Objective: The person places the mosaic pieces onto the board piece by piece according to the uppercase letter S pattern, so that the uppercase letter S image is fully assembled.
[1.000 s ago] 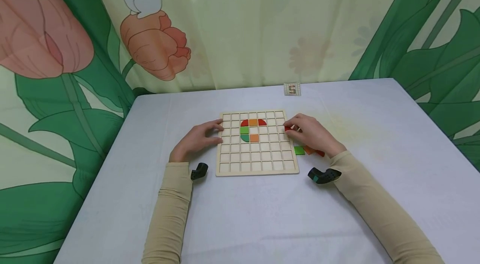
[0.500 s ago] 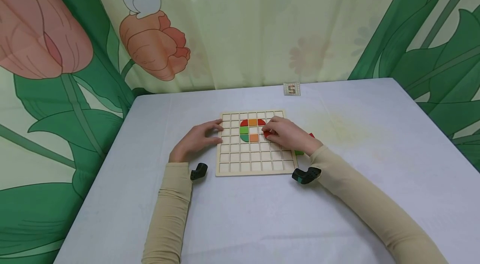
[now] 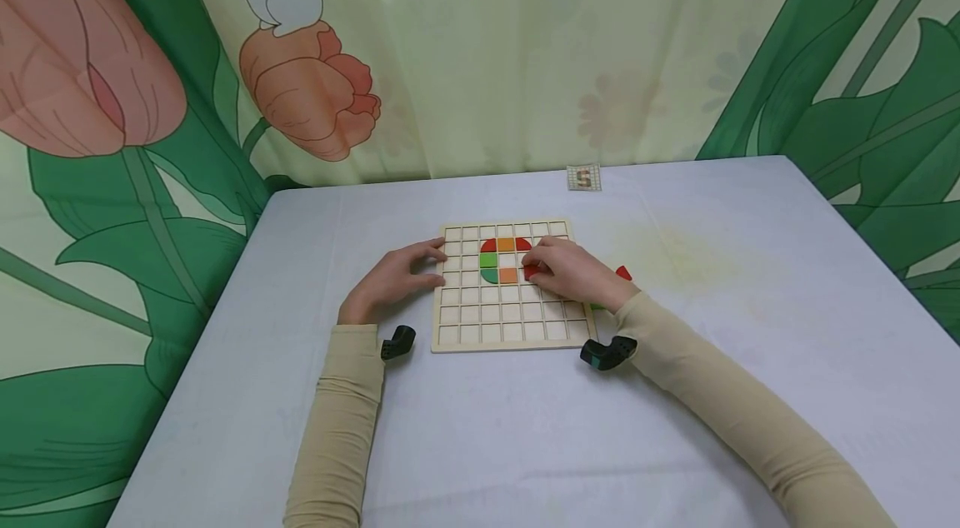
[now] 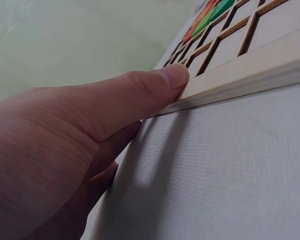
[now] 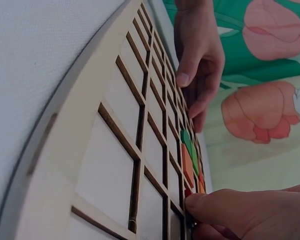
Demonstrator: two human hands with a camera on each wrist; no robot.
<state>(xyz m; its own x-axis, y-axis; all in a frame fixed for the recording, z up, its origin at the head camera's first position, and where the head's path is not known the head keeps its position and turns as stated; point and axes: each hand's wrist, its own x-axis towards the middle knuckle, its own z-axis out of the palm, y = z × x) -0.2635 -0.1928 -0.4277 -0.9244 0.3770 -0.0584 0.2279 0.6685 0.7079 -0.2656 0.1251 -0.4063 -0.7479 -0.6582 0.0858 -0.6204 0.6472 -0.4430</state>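
Observation:
A wooden grid board (image 3: 468, 316) lies on the white cloth. My left hand (image 3: 393, 281) rests against its left edge, thumb and fingers spread apart; the thumb (image 4: 155, 86) meets the rim in the left wrist view. Set in the cells are two red rounded tiles with an orange tile (image 3: 506, 245) between them, a light green tile (image 3: 489, 261), a dark green rounded tile (image 3: 489, 276) and a second orange tile (image 3: 508, 276). Right of that orange one, my right hand (image 3: 579, 271) pinches a red tile (image 3: 530, 272) low at a cell, partly hidden by the fingertips.
Beyond the board's right edge lie a loose red tile (image 3: 623, 272) and a green tile (image 3: 597, 307), mostly behind the right forearm. A small patterned card (image 3: 583, 177) is at the table's back edge. A printed curtain (image 3: 480, 53) hangs behind.
My right hand has carried the red tile left from the board's right edge to the cell beside the lower orange tile, then settled slightly. The left hand has stayed in place.

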